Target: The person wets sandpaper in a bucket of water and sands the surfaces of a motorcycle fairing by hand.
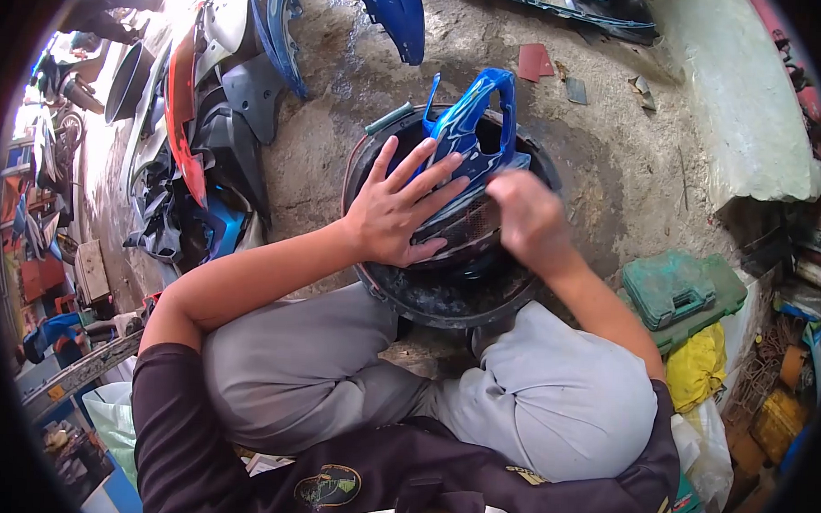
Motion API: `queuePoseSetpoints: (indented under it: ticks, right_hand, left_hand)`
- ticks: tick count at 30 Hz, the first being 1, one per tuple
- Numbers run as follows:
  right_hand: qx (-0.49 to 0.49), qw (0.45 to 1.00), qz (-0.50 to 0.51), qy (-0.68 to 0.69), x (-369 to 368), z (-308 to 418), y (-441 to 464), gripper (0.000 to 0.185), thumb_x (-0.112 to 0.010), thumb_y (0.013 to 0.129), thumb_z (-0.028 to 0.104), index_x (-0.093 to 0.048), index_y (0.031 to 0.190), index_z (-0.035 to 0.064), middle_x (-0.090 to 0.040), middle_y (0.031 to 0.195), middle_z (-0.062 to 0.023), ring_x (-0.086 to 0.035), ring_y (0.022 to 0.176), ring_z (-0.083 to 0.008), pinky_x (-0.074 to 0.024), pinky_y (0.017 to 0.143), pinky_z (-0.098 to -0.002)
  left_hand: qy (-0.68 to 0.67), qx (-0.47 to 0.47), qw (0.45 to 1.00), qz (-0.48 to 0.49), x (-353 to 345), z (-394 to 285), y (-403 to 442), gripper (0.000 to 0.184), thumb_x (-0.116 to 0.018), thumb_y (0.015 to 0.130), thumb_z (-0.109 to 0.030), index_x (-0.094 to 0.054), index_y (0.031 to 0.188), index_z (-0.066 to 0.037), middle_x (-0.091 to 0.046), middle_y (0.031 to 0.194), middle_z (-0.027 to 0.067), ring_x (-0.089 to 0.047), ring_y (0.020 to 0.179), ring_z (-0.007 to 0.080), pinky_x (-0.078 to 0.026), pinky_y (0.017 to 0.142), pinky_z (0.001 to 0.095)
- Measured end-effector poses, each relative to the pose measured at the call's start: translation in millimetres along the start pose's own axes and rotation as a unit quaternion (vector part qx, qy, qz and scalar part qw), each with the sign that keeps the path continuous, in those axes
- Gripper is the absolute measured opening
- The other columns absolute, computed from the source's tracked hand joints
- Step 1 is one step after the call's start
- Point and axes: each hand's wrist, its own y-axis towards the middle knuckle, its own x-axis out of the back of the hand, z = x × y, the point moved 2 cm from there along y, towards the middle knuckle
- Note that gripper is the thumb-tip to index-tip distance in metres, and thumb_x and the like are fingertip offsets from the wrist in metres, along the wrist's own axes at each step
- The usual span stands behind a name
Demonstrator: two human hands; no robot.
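A glossy wet-looking blue plastic motorcycle fairing panel (470, 118) with cut-out openings rests over a round black tub (418, 302) between my knees. My left hand (399, 206) lies on the panel with its fingers spread, pressing its near left side. On the right side of the panel is my right hand (529, 220), its fingers curled in and blurred by motion. Whatever it may hold is hidden under the fingers. A dark mesh-like part (470, 222) shows between my hands at the panel's lower end.
Red paper-like pieces (531, 62) lie on the concrete floor beyond the tub. Blue fairings (392, 16) and a red panel (182, 113) lie ahead and to the left. A green tool case (667, 288) and a yellow bag (698, 366) sit at right, near a pale concrete ledge (741, 114).
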Motion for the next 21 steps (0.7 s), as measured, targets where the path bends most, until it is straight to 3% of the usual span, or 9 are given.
queuePoseSetpoints:
  ticks: [1,5,6,8,11,15,20,21]
  right_hand:
    - [0.045,0.999,0.016,0.006,-1.9,7.8,-1.0,0.032,-0.063,0.085,-0.010,-0.062,0.115,0.0024,-0.071,0.104,-0.0185,-0.072,0.100,-0.0412,-0.0604,0.088,-0.0485]
    - [-0.031,0.999,-0.027,-0.012,4.3,-21.9,1.3,0.032,-0.065,0.086,-0.010,-0.063,0.116,0.0025,-0.071,0.106,-0.0186,-0.072,0.100,-0.0412,-0.0611,0.088,-0.0483]
    - [-0.087,0.996,-0.031,-0.010,7.6,-28.0,1.6,0.036,-0.066,0.085,-0.010,-0.062,0.119,0.0027,-0.071,0.107,-0.0186,-0.072,0.103,-0.0409,-0.0614,0.089,-0.0480]
    - [-0.042,0.998,-0.055,-0.004,0.9,-21.3,-1.5,0.039,-0.065,0.090,-0.012,-0.060,0.126,0.0044,-0.073,0.110,-0.0199,-0.074,0.100,-0.0415,-0.0620,0.086,-0.0481]
    - [0.062,0.997,0.028,0.027,-2.2,6.4,-5.1,0.049,-0.067,0.087,-0.011,-0.060,0.133,0.0054,-0.072,0.114,-0.0209,-0.074,0.104,-0.0402,-0.0620,0.089,-0.0485]
    - [-0.050,0.998,-0.038,0.015,2.8,-24.1,0.0,0.051,-0.069,0.086,-0.010,-0.060,0.133,0.0053,-0.073,0.113,-0.0201,-0.073,0.104,-0.0393,-0.0616,0.091,-0.0479]
    - [0.086,0.995,0.044,0.016,-0.1,12.0,-5.2,0.055,-0.067,0.081,-0.012,-0.062,0.132,0.0058,-0.073,0.113,-0.0177,-0.073,0.106,-0.0378,-0.0621,0.091,-0.0470]
    - [0.068,0.997,0.027,0.026,1.5,5.6,-2.6,0.053,-0.067,0.082,-0.011,-0.062,0.131,0.0058,-0.073,0.112,-0.0176,-0.073,0.106,-0.0378,-0.0621,0.091,-0.0467]
  left_hand:
    - [-0.001,0.000,1.000,0.002,0.2,0.1,0.4,0.096,-0.082,0.076,-0.050,-0.051,0.162,-0.020,-0.035,0.175,0.0090,-0.022,0.165,0.0389,-0.007,0.129,0.0699]
    - [0.001,0.003,1.000,0.007,1.6,-1.3,0.3,0.096,-0.082,0.077,-0.051,-0.050,0.162,-0.020,-0.034,0.175,0.0089,-0.022,0.165,0.0388,-0.008,0.129,0.0701]
    - [0.000,0.003,1.000,0.008,1.7,-2.1,1.2,0.096,-0.082,0.077,-0.051,-0.050,0.162,-0.020,-0.034,0.175,0.0089,-0.022,0.165,0.0388,-0.008,0.129,0.0701]
    - [0.002,0.003,1.000,0.008,2.2,-1.3,1.9,0.096,-0.082,0.078,-0.051,-0.050,0.163,-0.020,-0.033,0.175,0.0089,-0.022,0.165,0.0388,-0.008,0.129,0.0700]
    - [0.004,0.004,1.000,0.008,0.4,-1.7,2.3,0.096,-0.082,0.078,-0.051,-0.050,0.163,-0.021,-0.033,0.175,0.0087,-0.022,0.165,0.0387,-0.009,0.129,0.0700]
    - [0.006,0.007,1.000,0.014,2.0,-1.4,0.9,0.096,-0.082,0.078,-0.051,-0.050,0.163,-0.021,-0.033,0.175,0.0084,-0.022,0.165,0.0383,-0.008,0.129,0.0700]
    - [0.000,0.005,1.000,0.009,1.1,-1.2,1.9,0.096,-0.082,0.077,-0.051,-0.049,0.163,-0.021,-0.034,0.175,0.0084,-0.023,0.165,0.0380,-0.008,0.129,0.0704]
    - [0.002,0.005,1.000,0.008,1.1,-1.3,2.2,0.096,-0.082,0.077,-0.051,-0.049,0.163,-0.021,-0.034,0.175,0.0084,-0.023,0.165,0.0380,-0.008,0.129,0.0703]
